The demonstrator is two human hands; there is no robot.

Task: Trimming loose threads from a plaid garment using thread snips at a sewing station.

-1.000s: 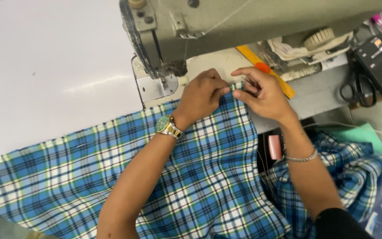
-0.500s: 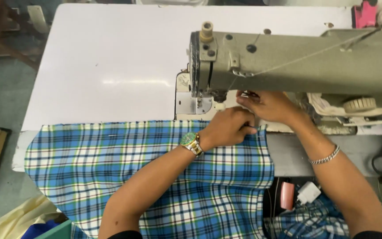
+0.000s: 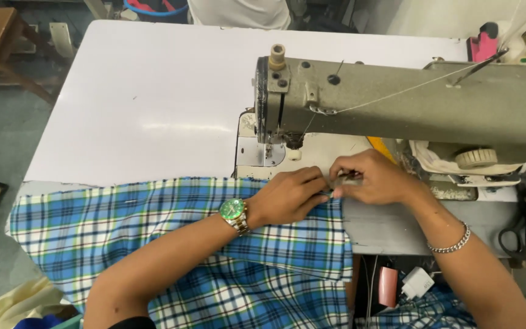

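Under my fingers: woven plaid cloth, matt, soft, blue and white. Surface white, smooth, glossy sheen. Sewing machine painted metal, dull olive, worn. Wristwatch polished metal, green face. Bracelet shiny metal chain.

bright, even overhead light; a soft glare streak on the white table, faint shadows, sharp focus, slight edge stretching.

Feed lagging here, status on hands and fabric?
Left hand and right hand both pinching plaid fabric edge. Fabric short of presser foot. Nothing between.
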